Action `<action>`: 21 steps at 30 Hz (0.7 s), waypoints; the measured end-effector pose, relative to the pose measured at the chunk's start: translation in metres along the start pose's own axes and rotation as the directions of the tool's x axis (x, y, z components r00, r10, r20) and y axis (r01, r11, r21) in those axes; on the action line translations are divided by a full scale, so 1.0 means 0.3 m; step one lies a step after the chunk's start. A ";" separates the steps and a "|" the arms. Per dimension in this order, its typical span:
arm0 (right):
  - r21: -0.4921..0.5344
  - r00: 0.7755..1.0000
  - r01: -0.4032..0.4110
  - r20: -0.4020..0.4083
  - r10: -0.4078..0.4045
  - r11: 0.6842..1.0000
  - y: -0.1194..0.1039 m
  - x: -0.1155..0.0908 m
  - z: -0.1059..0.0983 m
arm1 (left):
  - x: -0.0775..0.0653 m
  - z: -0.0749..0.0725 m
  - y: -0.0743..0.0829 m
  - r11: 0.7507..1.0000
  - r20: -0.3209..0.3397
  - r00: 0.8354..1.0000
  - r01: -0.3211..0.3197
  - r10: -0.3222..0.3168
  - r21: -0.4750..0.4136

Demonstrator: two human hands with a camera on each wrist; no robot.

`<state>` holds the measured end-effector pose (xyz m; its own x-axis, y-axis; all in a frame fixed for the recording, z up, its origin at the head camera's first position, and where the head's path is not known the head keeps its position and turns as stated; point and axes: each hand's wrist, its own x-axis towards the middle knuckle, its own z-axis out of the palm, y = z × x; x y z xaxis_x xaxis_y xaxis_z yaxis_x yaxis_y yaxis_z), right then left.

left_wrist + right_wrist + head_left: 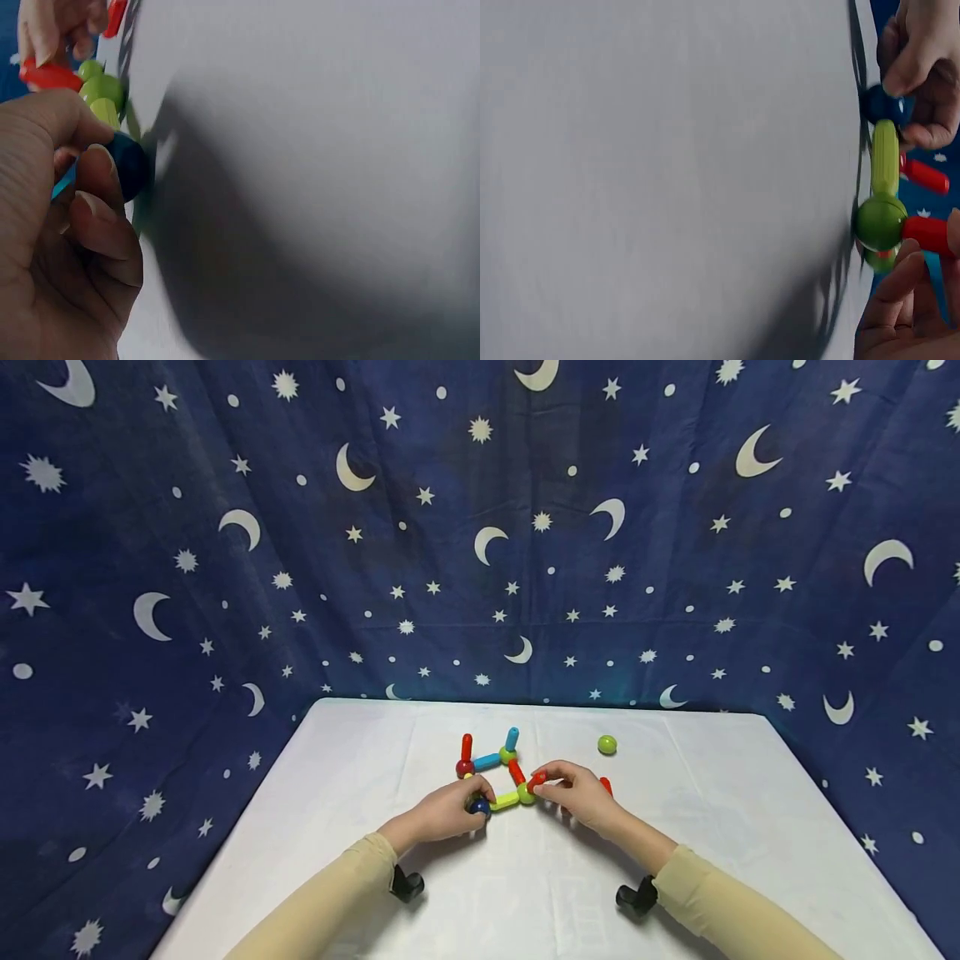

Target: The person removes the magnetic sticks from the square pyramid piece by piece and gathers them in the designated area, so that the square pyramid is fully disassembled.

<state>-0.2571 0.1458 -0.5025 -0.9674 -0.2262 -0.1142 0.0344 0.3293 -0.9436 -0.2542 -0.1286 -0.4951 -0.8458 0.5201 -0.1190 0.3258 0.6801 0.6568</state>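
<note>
A frame of coloured balls and sticks lies on the table. My left hand [444,812] grips its dark blue ball [480,807] at the near left corner. From there a yellow-green stick [506,800] runs to a green ball [880,223] at the near right. My right hand [587,795] pinches a red stick [927,233] whose end meets that green ball. At the far corners are a red ball [465,769] with an upright red stick [467,747] and another green ball [507,756] with an upright blue stick [512,739]. My left fingers partly hide the left side.
Beyond my right hand lies a loose green ball [607,744]. Another red stick [606,786] shows partly behind that hand. The white-covered table [540,902] ends at a dark blue curtain [450,552] with moons and stars.
</note>
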 end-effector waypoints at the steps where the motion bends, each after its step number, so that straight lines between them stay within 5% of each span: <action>1: 0.039 1.000 -0.023 0.003 0.023 0.999 0.001 -0.001 0.006 | 0.000 -0.009 -0.006 1.000 -0.007 1.000 0.002 -0.002 0.002; 5: 0.257 0.990 -0.141 0.016 0.142 0.956 0.009 -0.005 0.028 | 0.005 -0.031 -0.019 1.000 -0.055 0.998 0.002 -0.003 -0.004; 9: 0.465 0.964 -0.247 0.031 0.263 0.850 0.011 -0.007 0.048 | 0.018 -0.021 0.007 0.998 -0.100 0.995 0.015 -0.021 -0.068; 13: 0.600 0.948 -0.266 0.021 0.318 0.754 0.017 0.002 0.067 | 0.039 0.026 0.058 0.976 -0.101 0.993 0.032 -0.055 -0.217; 16: 0.632 0.948 -0.246 -0.002 0.319 0.735 0.022 0.008 0.083 | 0.058 0.068 0.088 0.954 -0.113 0.990 0.050 -0.087 -0.297; 21: 0.619 0.948 -0.211 -0.059 0.312 0.757 0.024 0.015 0.106 | 0.091 0.118 0.110 0.939 -0.175 0.978 0.050 -0.115 -0.340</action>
<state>-0.2533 0.1179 -0.5197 -0.9213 -0.0581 -0.3845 0.3852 -0.2707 -0.8822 -0.2516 -0.0737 -0.5030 -0.9383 0.3401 -0.0619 0.1203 0.4892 0.8638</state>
